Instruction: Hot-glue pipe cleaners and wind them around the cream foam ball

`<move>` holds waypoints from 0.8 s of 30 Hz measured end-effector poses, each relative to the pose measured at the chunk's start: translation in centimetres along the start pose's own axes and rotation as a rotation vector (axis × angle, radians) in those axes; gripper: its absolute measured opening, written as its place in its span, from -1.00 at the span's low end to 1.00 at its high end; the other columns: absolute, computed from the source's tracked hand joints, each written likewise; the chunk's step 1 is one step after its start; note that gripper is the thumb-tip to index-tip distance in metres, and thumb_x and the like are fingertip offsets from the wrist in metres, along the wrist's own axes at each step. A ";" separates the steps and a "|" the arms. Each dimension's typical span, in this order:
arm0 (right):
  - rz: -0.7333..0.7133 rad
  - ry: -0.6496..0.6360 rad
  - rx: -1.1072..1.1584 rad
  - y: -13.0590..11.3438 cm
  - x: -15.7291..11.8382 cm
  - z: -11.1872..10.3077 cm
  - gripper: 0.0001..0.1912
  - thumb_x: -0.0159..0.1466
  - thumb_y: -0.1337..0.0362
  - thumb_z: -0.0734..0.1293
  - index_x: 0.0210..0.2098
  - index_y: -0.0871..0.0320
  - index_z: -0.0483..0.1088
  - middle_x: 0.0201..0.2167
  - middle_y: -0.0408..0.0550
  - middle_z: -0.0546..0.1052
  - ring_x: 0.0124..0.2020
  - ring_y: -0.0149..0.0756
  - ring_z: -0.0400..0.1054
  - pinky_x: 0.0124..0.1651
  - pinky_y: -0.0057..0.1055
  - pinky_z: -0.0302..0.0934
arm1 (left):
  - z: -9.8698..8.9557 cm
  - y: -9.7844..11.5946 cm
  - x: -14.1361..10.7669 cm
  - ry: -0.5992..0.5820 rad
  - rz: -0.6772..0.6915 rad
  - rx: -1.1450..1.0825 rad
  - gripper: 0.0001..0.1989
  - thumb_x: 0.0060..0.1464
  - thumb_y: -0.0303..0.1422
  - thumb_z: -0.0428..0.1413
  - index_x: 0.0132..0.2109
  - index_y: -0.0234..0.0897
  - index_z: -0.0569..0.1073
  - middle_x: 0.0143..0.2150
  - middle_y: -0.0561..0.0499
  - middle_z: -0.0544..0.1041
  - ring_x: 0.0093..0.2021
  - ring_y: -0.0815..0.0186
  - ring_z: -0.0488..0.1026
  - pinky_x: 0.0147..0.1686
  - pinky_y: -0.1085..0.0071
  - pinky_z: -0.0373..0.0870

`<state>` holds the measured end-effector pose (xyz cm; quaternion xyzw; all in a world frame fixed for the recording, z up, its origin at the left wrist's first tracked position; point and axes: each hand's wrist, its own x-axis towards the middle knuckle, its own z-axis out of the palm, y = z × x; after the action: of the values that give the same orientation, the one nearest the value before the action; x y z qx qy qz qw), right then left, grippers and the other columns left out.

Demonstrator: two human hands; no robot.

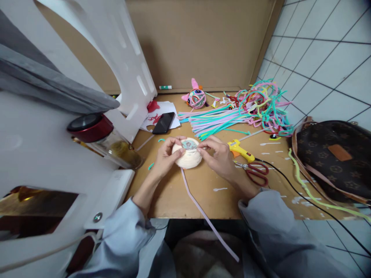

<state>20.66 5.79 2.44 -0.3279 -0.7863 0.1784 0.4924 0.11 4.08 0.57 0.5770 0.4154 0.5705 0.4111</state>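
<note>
Your L hand (169, 152) is clamped on the ball (189, 159), thumb in front, prob. to steady it; your R hand (216, 152) is pinched at its R rim, likely for fine control. Ball's mid-desk (174, 202), teal patch (189, 144) up, prob. so you can see it. Strip (199, 208) runs from below past desk edge. Glue gun (241, 150) & scissors (257, 172) lie by R wrist, prob. for quick reach.

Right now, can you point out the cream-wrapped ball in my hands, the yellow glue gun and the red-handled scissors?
Cream-wrapped ball (189, 159), head view, on its ribbed side.
Yellow glue gun (242, 151), head view, on its handle.
Red-handled scissors (248, 167), head view, near where blades meet handles.
</note>
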 end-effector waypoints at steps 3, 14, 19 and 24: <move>0.056 -0.017 -0.018 0.2 -0.1 0.1 -0.89 0.27 0.38 0.34 -0.35 0.12 0.52 -0.38 -0.10 0.52 -0.34 -0.31 0.40 -0.24 -0.38 0.27 | 0.0 0.0 0.0 -0.003 -0.004 0.003 -0.60 -0.03 -0.09 0.35 -0.25 -0.22 0.37 0.09 -0.14 0.53 0.07 0.14 0.48 -0.03 0.30 0.42; 0.104 -0.011 -0.001 0.0 -0.2 0.4 -0.90 0.25 0.38 0.33 -0.38 0.14 0.48 -0.41 -0.11 0.48 -0.38 -0.35 0.36 -0.29 -0.41 0.23 | 0.1 0.1 0.0 0.001 -0.012 0.000 -0.61 -0.04 -0.13 0.36 -0.26 -0.23 0.37 0.09 -0.15 0.54 0.10 0.12 0.48 0.02 0.26 0.42; 0.212 -0.007 0.275 -0.5 0.1 0.3 -0.89 0.25 0.25 0.35 -0.34 0.14 0.51 -0.43 -0.13 0.52 -0.42 -0.38 0.37 -0.34 -0.44 0.24 | 0.0 0.0 0.0 0.003 -0.020 -0.020 -0.62 -0.04 -0.13 0.36 -0.25 -0.23 0.38 0.09 -0.14 0.54 0.06 0.13 0.48 -0.04 0.29 0.42; 0.292 0.032 0.383 -0.2 1.0 -1.2 -0.68 0.32 0.02 0.30 -0.31 0.14 0.50 -0.40 -0.12 0.55 -0.36 -0.34 0.40 -0.27 -0.41 0.29 | -0.1 0.0 0.1 0.023 -0.022 -0.052 -0.60 -0.08 -0.12 0.38 -0.27 -0.24 0.40 0.07 -0.14 0.56 0.06 0.14 0.49 -0.07 0.33 0.41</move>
<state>21.36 6.28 3.82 -0.3414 -0.6744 0.3884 0.5270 0.05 4.20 0.57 0.5549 0.4115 0.5831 0.4274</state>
